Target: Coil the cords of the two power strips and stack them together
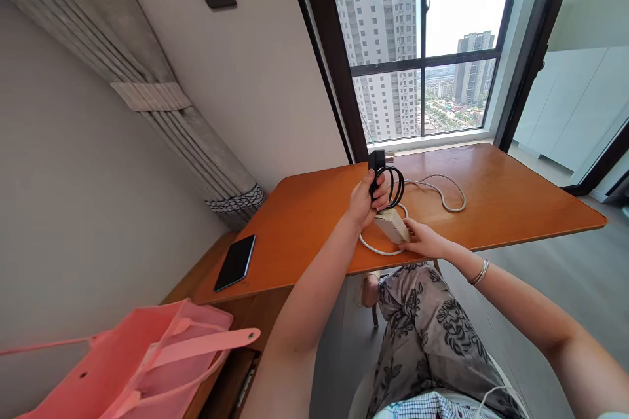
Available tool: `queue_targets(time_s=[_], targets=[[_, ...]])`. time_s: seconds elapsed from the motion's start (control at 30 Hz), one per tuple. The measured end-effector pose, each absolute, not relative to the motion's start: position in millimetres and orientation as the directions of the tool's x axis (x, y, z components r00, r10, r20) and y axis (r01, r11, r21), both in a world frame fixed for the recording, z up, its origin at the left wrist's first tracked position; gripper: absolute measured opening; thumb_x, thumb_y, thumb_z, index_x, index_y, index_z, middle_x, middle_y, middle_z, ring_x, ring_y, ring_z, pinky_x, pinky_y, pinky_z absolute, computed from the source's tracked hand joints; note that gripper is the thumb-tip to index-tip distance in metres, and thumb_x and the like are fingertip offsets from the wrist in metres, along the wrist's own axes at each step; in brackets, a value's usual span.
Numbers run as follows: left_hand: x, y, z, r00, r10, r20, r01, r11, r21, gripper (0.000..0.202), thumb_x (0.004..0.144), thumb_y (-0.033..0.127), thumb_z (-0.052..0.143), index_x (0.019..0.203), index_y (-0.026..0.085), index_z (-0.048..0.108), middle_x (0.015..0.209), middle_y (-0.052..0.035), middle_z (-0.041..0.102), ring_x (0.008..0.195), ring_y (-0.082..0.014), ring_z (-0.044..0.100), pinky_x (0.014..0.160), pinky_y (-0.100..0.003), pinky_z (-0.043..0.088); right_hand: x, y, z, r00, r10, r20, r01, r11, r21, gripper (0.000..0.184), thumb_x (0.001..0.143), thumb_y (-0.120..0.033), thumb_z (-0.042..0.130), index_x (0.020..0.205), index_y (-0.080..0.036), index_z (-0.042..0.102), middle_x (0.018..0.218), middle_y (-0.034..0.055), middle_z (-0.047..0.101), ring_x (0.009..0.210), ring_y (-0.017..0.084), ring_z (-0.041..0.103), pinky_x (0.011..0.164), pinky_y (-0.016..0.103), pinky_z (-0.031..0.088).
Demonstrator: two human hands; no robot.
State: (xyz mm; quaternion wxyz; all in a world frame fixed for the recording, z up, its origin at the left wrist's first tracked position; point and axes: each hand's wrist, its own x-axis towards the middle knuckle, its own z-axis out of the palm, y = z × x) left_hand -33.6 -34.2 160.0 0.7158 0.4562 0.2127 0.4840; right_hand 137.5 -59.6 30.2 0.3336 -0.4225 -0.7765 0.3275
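Note:
My left hand (364, 201) is closed round a black power plug (377, 160) with its cable (400, 184) bundled in loops. The plug's metal prongs point right. Just below it, a white power strip (392, 225) lies tilted over the table near its front edge. My right hand (423, 239) grips the strip's right end between thumb and fingers. From the strip a white cord (457, 209) curls over the tabletop behind and around it. The strip's sockets are too small to make out.
The orange-brown wooden table (304, 222) stands below a window (422, 65). A dark tablet or phone (236, 262) lies at its left end. A pink bag (132, 360) with straps sits at the lower left. A grey curtain (171, 124) hangs on the left.

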Motion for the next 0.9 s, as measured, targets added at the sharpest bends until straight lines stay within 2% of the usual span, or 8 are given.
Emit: queue_targets(time_s=[0.13,0.23,0.33,0.47,0.57,0.67,0.77,0.9], targets=[[-38,-30,157,0.369,0.919,0.135,-0.480,0.064,0.875,0.044,0.091,0.052,0.062,0.070,0.020,0.041,0.051,0.0090,0.031,0.040,-0.0054,0.030,0.040,-0.017,0.031,144,-72,38,-0.372,0.900,0.227,0.675,0.430,-0.599,0.046,0.081,-0.023,0.066,0.126,-0.016,0.056,0.109,0.0114,0.072,0.094,0.025,0.067,0.082,0.036,0.049],[-43,-27,154,0.293,0.946,0.141,-0.504,0.027,0.863,0.046,0.090,0.053,0.064,0.067,0.020,0.041,0.050,0.0080,0.029,0.047,-0.0085,0.039,0.050,-0.019,0.041,154,-81,43,-0.341,0.874,0.347,0.733,0.478,-0.483,0.046,0.081,-0.021,0.063,0.126,-0.015,0.058,0.111,0.0128,0.071,0.098,0.026,0.066,0.086,0.038,0.048],[-47,-22,149,0.224,0.965,0.134,-0.538,0.008,0.843,0.046,0.090,0.053,0.063,0.066,0.021,0.040,0.049,0.0081,0.027,0.050,-0.0100,0.041,0.057,-0.021,0.045,164,-88,44,-0.333,0.805,0.491,0.732,0.549,-0.403,0.043,0.083,-0.022,0.060,0.126,-0.017,0.059,0.110,0.0118,0.069,0.100,0.027,0.064,0.090,0.041,0.048],[-45,-18,143,0.129,0.984,0.125,-0.578,-0.028,0.815,0.047,0.091,0.054,0.062,0.065,0.022,0.039,0.048,0.0091,0.024,0.047,-0.0092,0.036,0.060,-0.021,0.047,165,-89,36,-0.300,0.784,0.544,0.707,0.566,-0.425,0.043,0.091,-0.024,0.053,0.133,-0.020,0.054,0.116,0.0117,0.065,0.103,0.026,0.064,0.088,0.040,0.051],[-40,-19,143,0.078,0.985,0.157,-0.573,-0.084,0.815,0.048,0.091,0.053,0.062,0.064,0.022,0.037,0.046,0.0089,0.025,0.045,-0.0086,0.033,0.055,-0.020,0.043,158,-84,25,-0.237,0.818,0.525,0.686,0.523,-0.505,0.041,0.095,-0.027,0.048,0.136,-0.020,0.049,0.125,0.0137,0.062,0.106,0.026,0.065,0.089,0.042,0.053],[-37,-22,147,0.029,0.973,0.228,-0.558,-0.173,0.811,0.048,0.091,0.050,0.063,0.061,0.021,0.038,0.045,0.0081,0.025,0.044,-0.0088,0.032,0.050,-0.020,0.038,153,-77,18,-0.190,0.824,0.534,0.634,0.518,-0.574,0.036,0.095,-0.029,0.049,0.130,-0.020,0.051,0.123,0.0138,0.063,0.109,0.026,0.064,0.092,0.044,0.053],[-42,-24,152,-0.008,0.963,0.269,-0.538,-0.231,0.811,0.047,0.092,0.047,0.063,0.061,0.021,0.039,0.045,0.0074,0.026,0.046,-0.0094,0.034,0.052,-0.021,0.039,155,-76,21,-0.157,0.769,0.619,0.569,0.583,-0.580,0.034,0.095,-0.035,0.053,0.126,-0.021,0.054,0.119,0.0136,0.065,0.109,0.026,0.064,0.092,0.044,0.053],[-52,-21,151,0.022,0.985,0.172,-0.525,-0.135,0.840,0.045,0.092,0.048,0.063,0.063,0.022,0.039,0.045,0.0088,0.028,0.045,-0.0090,0.035,0.059,-0.022,0.046,163,-82,36,-0.063,0.627,0.776,0.528,0.681,-0.507,0.034,0.094,-0.039,0.056,0.124,-0.023,0.055,0.113,0.0129,0.067,0.105,0.027,0.065,0.089,0.045,0.053]])
